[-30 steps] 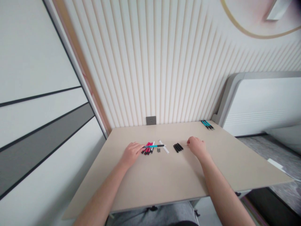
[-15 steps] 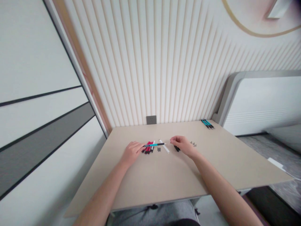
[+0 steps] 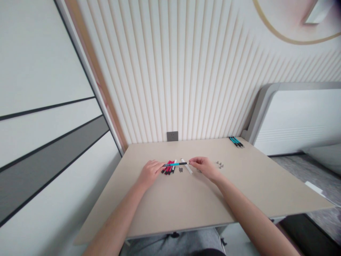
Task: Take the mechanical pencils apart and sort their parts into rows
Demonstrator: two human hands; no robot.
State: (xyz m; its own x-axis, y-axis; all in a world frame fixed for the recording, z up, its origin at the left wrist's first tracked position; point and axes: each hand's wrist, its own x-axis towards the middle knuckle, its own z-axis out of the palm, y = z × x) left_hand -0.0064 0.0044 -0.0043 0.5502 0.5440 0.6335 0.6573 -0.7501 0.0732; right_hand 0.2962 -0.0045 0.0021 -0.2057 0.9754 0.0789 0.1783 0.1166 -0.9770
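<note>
My left hand (image 3: 149, 174) is closed around the back end of a blue and black pen (image 3: 173, 164), which lies level above the table with its thin front end to the right. At that front end the fingertips of my right hand (image 3: 204, 168) pinch a small metallic pen tip (image 3: 189, 163), touching or almost touching the pen. Beneath the pen lie several red and black pen barrels (image 3: 166, 170), thin white sticks (image 3: 189, 170) and a small cluster of grey springs (image 3: 180, 170). Black parts under my right hand are mostly hidden.
Several small metallic cone pieces (image 3: 220, 165) sit right of my right hand. Several blue and black pens (image 3: 236, 142) lie side by side at the table's (image 3: 170, 206) back right corner. A dark wall socket (image 3: 172, 136) is behind the table.
My right hand has moved left, bringing the small metallic tip to the front end of the pen. My left hand holds the pen almost in the same place.
</note>
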